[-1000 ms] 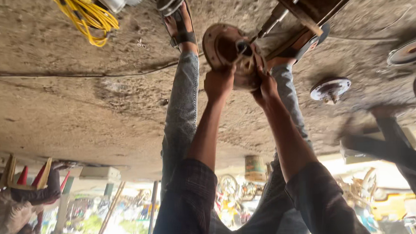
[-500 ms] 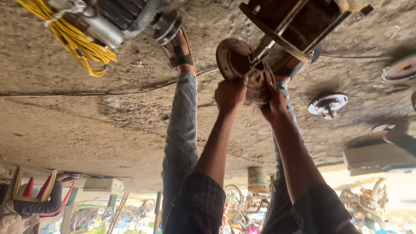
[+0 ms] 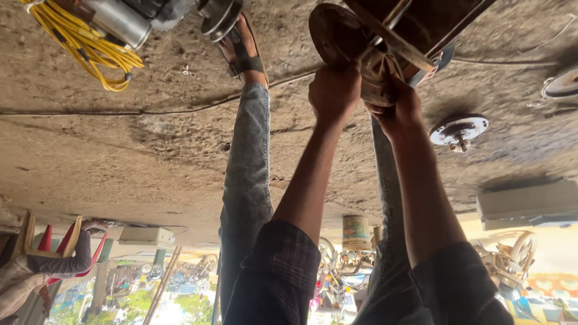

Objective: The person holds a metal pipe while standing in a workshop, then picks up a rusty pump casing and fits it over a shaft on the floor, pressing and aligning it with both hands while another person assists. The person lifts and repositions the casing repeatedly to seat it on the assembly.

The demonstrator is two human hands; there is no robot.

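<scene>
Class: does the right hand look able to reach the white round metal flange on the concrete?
Probably yes: white round metal flange lies near the right hand, bare concrete between; that hand grips a rusty hub.

- Two hands: left hand (image 3: 333,90), right hand (image 3: 397,109), both on one rusty machine (image 3: 412,23).
- One yellow cable coil (image 3: 83,45).
- One sandalled foot (image 3: 240,49).
- Two round metal discs on the floor: (image 3: 459,131), (image 3: 571,80).

An open-fronted repair workshop: bare concrete floor (image 3: 109,156) strewn with a motor (image 3: 136,14), yellow cable (image 3: 86,48) and round metal flanges (image 3: 457,131).
</scene>
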